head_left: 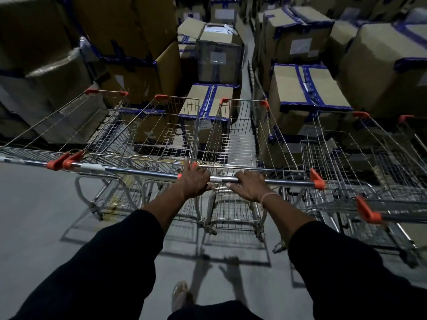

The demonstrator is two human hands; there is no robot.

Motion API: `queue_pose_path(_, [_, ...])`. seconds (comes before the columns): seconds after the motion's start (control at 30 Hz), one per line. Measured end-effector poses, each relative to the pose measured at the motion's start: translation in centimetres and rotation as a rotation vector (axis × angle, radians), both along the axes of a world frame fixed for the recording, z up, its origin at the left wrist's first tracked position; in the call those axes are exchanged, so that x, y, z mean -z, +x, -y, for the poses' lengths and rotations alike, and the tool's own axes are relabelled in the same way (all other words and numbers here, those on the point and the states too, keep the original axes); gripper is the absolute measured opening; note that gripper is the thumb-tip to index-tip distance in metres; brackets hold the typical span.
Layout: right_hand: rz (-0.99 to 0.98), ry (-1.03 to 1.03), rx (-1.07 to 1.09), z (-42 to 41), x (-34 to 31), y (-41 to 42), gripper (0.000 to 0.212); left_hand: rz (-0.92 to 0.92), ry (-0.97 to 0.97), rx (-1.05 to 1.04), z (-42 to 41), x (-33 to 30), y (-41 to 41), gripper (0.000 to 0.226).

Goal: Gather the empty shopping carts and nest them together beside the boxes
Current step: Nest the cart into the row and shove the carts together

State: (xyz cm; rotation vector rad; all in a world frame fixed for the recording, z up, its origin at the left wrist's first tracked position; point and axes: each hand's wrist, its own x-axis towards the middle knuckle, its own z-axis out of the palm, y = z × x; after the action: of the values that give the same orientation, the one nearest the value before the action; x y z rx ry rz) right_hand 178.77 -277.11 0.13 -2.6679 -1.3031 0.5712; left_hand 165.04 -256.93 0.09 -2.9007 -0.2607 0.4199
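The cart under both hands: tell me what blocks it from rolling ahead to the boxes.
Nothing visible blocks the held cart: the left hand and right hand grip its handle, and bare floor runs ahead between the stacked boxes. Other carts flank it closely on both sides.

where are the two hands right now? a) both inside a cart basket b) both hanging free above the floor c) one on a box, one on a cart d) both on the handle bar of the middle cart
d: the left hand and the right hand both wrap the metal handle bar of the middle cart, which faces the boxes.
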Motion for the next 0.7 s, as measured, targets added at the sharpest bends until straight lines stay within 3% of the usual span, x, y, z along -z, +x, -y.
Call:
queue_pose_path(0.17, [0.086, -0.074, 0.117, 4.1, -0.5, 1.9, 0.068, 0.061, -0.146, -0.022, 3.9, -0.2, 1.5, 0.059])
queue_pose_path(0.37, [0.074, -0.111, 0.225, 7.4, -0.7, 2.1, 0.057, 0.106, -0.176, -0.180, 4.4, 0.3, 0.4, 0.035])
queue_pose_path(0.53, [0.046, -0.048, 0.247, 7.2, -0.4, 0.1, 0.046, 0.094, -0.194, -0.181, 4.3, -0.8, -1.2, 0.049])
queue_pose_path(0.7, [0.036, -0.033, 0.253, 7.0, -0.3, 0.0, 0.045, 0.085, -0.201, -0.181, 4.1, -0.8, -1.4, 0.042])
